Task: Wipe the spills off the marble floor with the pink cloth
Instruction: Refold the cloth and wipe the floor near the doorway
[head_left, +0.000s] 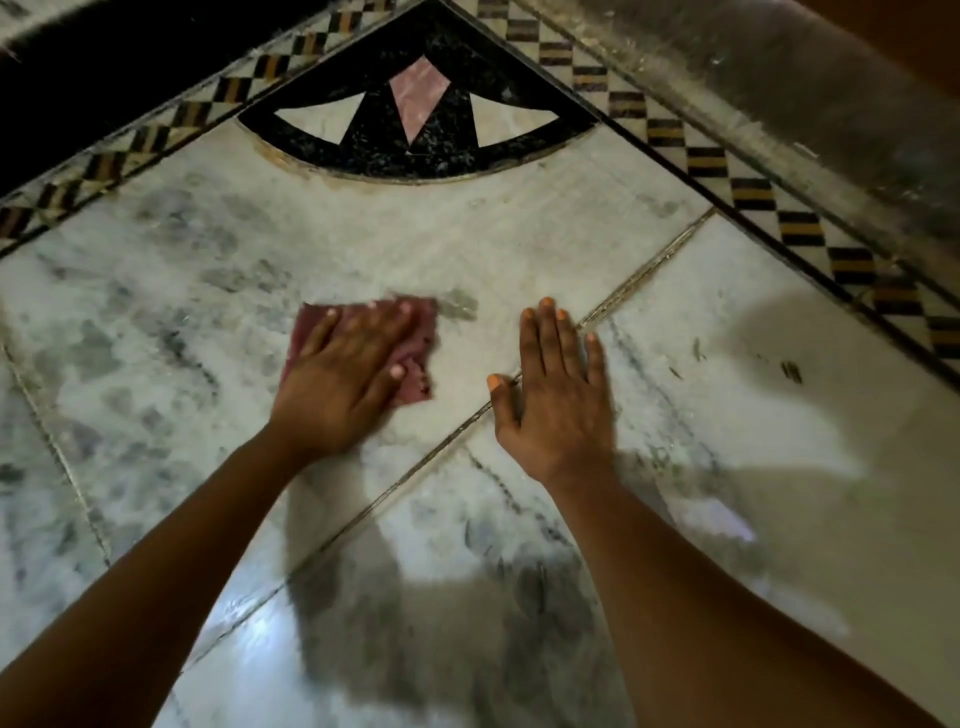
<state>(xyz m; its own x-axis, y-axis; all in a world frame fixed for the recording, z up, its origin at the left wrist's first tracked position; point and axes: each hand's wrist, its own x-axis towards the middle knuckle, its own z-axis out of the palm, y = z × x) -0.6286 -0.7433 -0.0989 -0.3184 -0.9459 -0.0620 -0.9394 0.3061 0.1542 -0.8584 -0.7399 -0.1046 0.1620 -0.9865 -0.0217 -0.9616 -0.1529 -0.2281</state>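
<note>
My left hand (340, 382) lies flat on the pink cloth (423, 332), fingers spread, pressing it onto the white marble floor (363, 244). The cloth is crumpled and mostly covered by the hand; its edges show at the top and right. A dull grey smudge (460, 304) sits just right of the cloth's top corner. My right hand (558, 395) rests palm down on the floor to the right, fingers apart, holding nothing, across a tile joint (623, 291). The left hand looks slightly blurred.
A black quarter-round inlay (415, 150) with white and pink wedges fills the floor's corner ahead. Checkered borders (748, 192) run along both sides, with a grey skirting (810, 88) beyond on the right. Small dark specks (789, 371) lie on the right tile.
</note>
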